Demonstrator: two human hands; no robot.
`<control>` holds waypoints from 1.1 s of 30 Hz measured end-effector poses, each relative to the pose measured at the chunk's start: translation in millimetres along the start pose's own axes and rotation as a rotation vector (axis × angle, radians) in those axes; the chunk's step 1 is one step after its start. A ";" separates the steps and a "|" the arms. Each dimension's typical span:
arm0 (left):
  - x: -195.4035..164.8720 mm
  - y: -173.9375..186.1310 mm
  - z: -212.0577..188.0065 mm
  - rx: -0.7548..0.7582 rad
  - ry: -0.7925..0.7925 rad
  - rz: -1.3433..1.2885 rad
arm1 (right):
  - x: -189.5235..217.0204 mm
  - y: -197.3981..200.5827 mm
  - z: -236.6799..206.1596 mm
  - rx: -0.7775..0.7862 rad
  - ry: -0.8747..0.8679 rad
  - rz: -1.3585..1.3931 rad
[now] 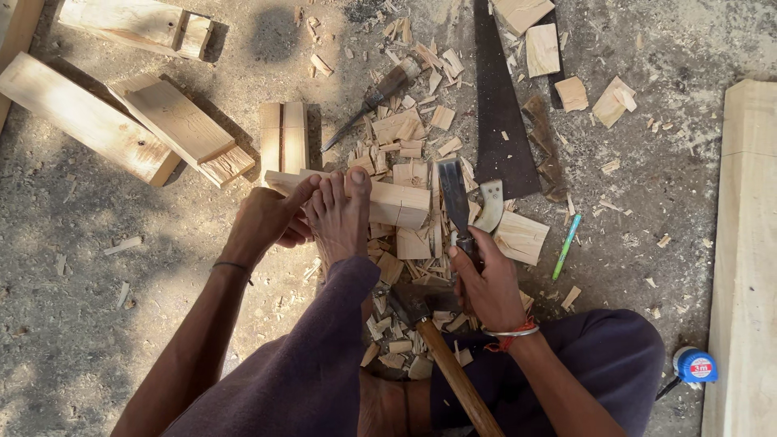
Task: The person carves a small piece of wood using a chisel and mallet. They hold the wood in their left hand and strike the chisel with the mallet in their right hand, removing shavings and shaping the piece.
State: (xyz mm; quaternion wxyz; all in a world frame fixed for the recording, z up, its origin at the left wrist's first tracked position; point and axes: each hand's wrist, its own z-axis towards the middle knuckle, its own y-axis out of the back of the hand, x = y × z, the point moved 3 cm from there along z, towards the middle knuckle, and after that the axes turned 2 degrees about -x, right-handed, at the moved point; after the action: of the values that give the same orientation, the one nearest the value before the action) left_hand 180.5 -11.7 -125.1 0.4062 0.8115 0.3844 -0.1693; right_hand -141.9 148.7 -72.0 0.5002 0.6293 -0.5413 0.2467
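A pale wooden block (396, 202) lies on the ground among wood chips, pinned under my bare foot (340, 218). My left hand (271, 218) grips the block's left end beside the foot. My right hand (486, 283) is closed around the handle of a wide flat chisel (453, 198), whose dark blade points away from me just right of the block. A hammer (437, 348) with a wooden handle lies between my legs, its head near the right wrist.
A hand saw (502, 121) and a second chisel (372, 101) lie beyond the chip pile. Wooden planks (121, 121) lie at the left, a long board (749, 243) along the right edge. A green pencil (566, 247) and blue tape measure (694, 366) sit at right.
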 end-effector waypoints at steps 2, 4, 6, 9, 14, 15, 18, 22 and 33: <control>-9.9 6.4 -4.2 -0.098 -0.168 0.182 | 9.5 -2.6 10.9 -0.004 -0.040 -0.053; -15.4 9.6 -6.4 -0.190 -0.242 0.361 | 20.2 -9.1 27.2 -0.007 -0.018 -0.088; -19.1 12.0 -3.6 -0.278 -0.244 0.541 | 31.0 -16.4 48.4 -0.032 0.075 -0.098; -19.0 11.7 -0.2 -0.248 -0.320 0.363 | 38.1 -27.7 74.6 0.096 0.154 0.011; -11.8 10.0 -3.0 -0.262 -0.299 0.444 | 42.6 -21.5 105.9 0.138 0.277 -0.183; -11.2 10.3 -4.2 -0.250 -0.272 0.465 | 44.3 -19.1 110.8 0.144 0.321 -0.241; -17.8 13.6 -9.7 -0.142 -0.346 0.248 | 47.3 -14.6 120.5 0.204 0.358 -0.201; -38.4 30.0 -21.7 -0.486 -0.608 0.363 | 46.0 -14.6 124.3 0.226 0.217 -0.103; -41.5 7.3 -4.1 -0.107 -0.738 0.312 | 55.8 -3.4 119.3 0.267 0.117 0.025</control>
State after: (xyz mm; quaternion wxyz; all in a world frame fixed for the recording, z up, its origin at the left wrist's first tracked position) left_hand 159.1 -31.4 -94.3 0.5795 0.7225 0.0933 -0.3653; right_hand -150.0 17.3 -70.8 0.4398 0.6679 -0.4812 0.3590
